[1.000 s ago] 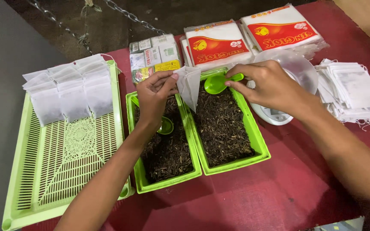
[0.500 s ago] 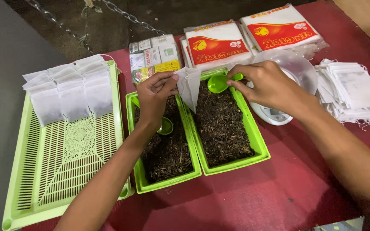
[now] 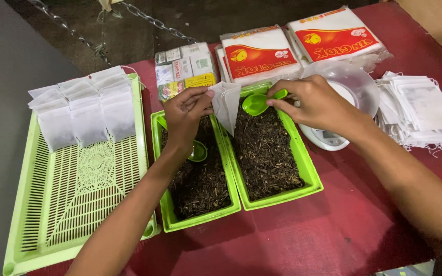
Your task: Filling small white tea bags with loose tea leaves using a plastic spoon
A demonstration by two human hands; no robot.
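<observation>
- Since the earlier frame, the right hand [image 3: 317, 104] had drawn the green scoop [image 3: 259, 102] slightly closer to the white filter bag [image 3: 226, 104], while the left hand [image 3: 186, 115] had barely shifted.
- Nearest the person, both forearms reached forward over the red tabletop [image 3: 333, 225].
- Below the left hand lay a green tray of dark dried leaves [image 3: 199, 179], with a second green scoop [image 3: 198, 151] resting in it just beside the wrist.
- Beneath the right hand and the bag sat another green tray of dried leaves [image 3: 267, 153], touching the first along its side.
- Thumb and fingers of the left hand pinched the upper edge of the white filter bag, which hung point-down over the seam between the two trays.
- Fingers of the right hand pinched the handle of the green scoop, its bowl tilted toward the bag's mouth and close beside it; whether the bowl held any leaves could not be told.
- Left of the left hand stood a large slatted green tray [image 3: 78, 204], with rows of filled white sachets [image 3: 80, 110] at its far end.
- Just behind the right hand sat a white scale with a clear bowl [image 3: 351, 87], and right of it a loose heap of empty white bags [image 3: 420, 110].
- Beyond both hands lay a bundle of small labelled packets [image 3: 184, 69] and two red-and-white packs [image 3: 292, 46].
</observation>
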